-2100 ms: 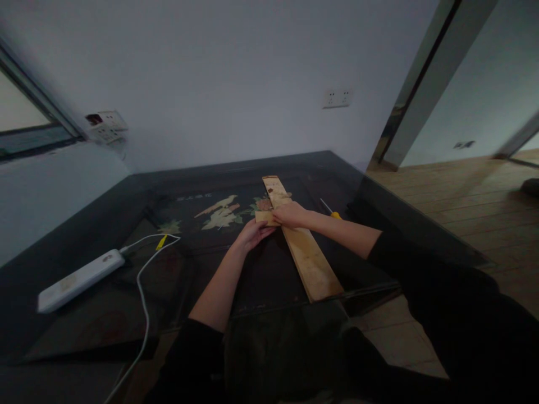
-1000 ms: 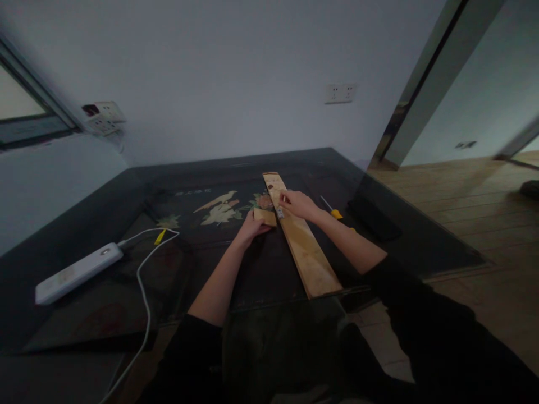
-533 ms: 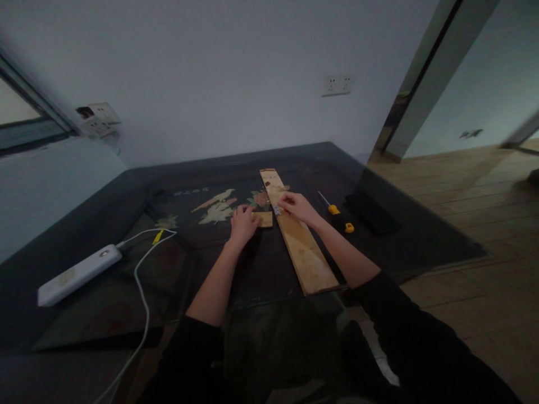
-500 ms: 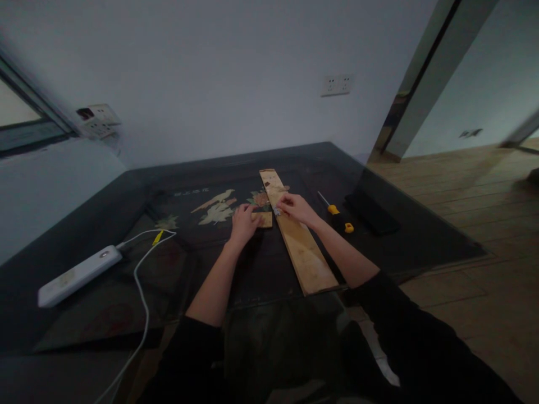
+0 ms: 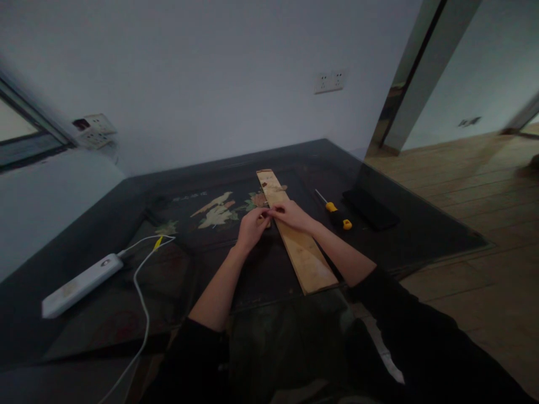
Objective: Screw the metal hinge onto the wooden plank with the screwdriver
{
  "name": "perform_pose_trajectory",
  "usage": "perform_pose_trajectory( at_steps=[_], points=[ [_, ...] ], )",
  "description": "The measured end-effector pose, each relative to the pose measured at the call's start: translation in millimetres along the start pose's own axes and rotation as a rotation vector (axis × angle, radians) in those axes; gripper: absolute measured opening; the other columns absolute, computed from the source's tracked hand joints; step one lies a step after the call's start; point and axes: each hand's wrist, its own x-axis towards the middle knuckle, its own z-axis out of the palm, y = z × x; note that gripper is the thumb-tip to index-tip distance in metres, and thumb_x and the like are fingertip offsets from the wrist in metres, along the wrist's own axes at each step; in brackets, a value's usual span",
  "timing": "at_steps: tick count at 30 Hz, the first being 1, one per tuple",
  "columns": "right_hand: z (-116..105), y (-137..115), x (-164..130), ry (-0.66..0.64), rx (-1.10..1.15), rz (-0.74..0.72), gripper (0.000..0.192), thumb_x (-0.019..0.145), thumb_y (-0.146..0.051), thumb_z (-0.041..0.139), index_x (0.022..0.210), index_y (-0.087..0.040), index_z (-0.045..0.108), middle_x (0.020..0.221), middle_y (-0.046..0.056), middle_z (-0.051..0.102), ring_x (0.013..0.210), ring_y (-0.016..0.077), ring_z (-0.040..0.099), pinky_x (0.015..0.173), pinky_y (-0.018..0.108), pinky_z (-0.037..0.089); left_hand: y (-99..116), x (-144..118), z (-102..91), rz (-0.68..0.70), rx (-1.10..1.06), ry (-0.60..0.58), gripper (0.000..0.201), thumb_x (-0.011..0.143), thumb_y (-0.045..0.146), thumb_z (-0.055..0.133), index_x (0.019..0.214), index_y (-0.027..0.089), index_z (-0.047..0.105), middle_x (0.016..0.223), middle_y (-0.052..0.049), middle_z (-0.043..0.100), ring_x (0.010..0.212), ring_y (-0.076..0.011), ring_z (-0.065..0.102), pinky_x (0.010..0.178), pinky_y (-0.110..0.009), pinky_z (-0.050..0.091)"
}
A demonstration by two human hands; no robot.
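Far left on the dark worktop (image 5: 105, 314) lies a white power strip (image 5: 82, 284), its white cable (image 5: 141, 292) looping toward the near edge, with a small yellow tag (image 5: 158, 242) by its far bend. On the wall behind, a pair of white sockets (image 5: 91, 130) juts out beside the window. Toward the middle, the worktop carries an inlaid picture of a bird and leaves (image 5: 214, 210). The left hand (image 5: 251, 229) comes in over that picture, palm down, fingers curled onto a small wooden block (image 5: 266, 223) that it mostly covers; the block sits tight against the left edge of the plank (image 5: 305, 255). Whether the fingers truly clamp the block or only press on it I cannot tell. The plank is long and pale, running from near the person's lap away toward the wall, flat on the worktop. The right hand (image 5: 292, 216) rests across it, fingertips meeting the left hand's just at the block; its grip looks pinched together, but what is in it is too small to make out. Right of the plank, apart from it, lies a screwdriver (image 5: 336, 210) with a yellow and black handle, and just beyond that a flat black object (image 5: 370, 208). Another socket plate (image 5: 329, 82) sits on the back wall.
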Motion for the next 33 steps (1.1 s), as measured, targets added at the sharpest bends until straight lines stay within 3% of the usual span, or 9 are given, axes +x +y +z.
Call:
perform_pose_trajectory(
  at_steps=[5,12,15,20,33],
  points=[
    [-4.1,0.7,-0.1,0.023,-0.048,0.007,0.041,0.092,-0.048,0.054,0.064,-0.018,0.054,0.061,-0.003,0.049,0.061,0.011,0.042,0.059,0.026,0.023,-8.2,7.0,-15.3,-0.019,0.09,0.009,0.013,0.089,0.022,0.062,0.094,0.019,0.073,0.094,-0.007,0.076,0.086,-0.0202,0.069,0.083,-0.032,0.053],
    [-8.5,8.2,0.3,0.084,-0.101,0.046,0.037,0.094,-0.038,0.05,0.064,-0.018,0.053,0.063,-0.002,0.05,0.063,0.0117,0.044,0.061,0.026,0.024,-72.2,-6.3,-92.7,-0.477,0.446,0.095,0.019,0.086,0.024,0.062,0.099,0.019,0.074,0.095,-0.008,0.076,0.091,-0.0239,0.07,0.083,-0.032,0.051],
    [-7.9,11.2,-0.1,0.07,-0.135,0.065,0.033,0.093,-0.036,0.052,0.065,-0.018,0.054,0.066,-0.001,0.052,0.064,0.0119,0.045,0.062,0.025,0.025,-97.5,-19.4,-109.8,-0.621,0.501,0.126,0.023,0.087,0.027,0.059,0.102,0.018,0.074,0.098,-0.01,0.076,0.093,-0.0248,0.07,0.084,-0.032,0.051],
    [-8.6,16.0,-1.3,0.075,-0.179,0.09,0.028,0.093,-0.033,0.053,0.072,-0.017,0.061,0.071,0.001,0.059,0.067,0.0127,0.048,0.063,0.025,0.027,-116.5,-25.5,-108.3,-0.653,0.501,0.077,0.026,0.085,0.028,0.06,0.104,0.019,0.075,0.1,-0.01,0.075,0.094,-0.0244,0.07,0.084,-0.032,0.051],
    [-9.5,13.0,-2.6,0.047,-0.254,0.123,0.026,0.093,-0.033,0.053,0.078,-0.018,0.066,0.078,0.004,0.066,0.073,0.015,0.053,0.063,0.025,0.029,-123.6,-25.0,-105.5,-0.462,0.563,0.032,0.032,0.081,0.032,0.062,0.105,0.015,0.075,0.1,-0.012,0.071,0.091,-0.025,0.066,0.088,-0.035,0.05]
  ],
)
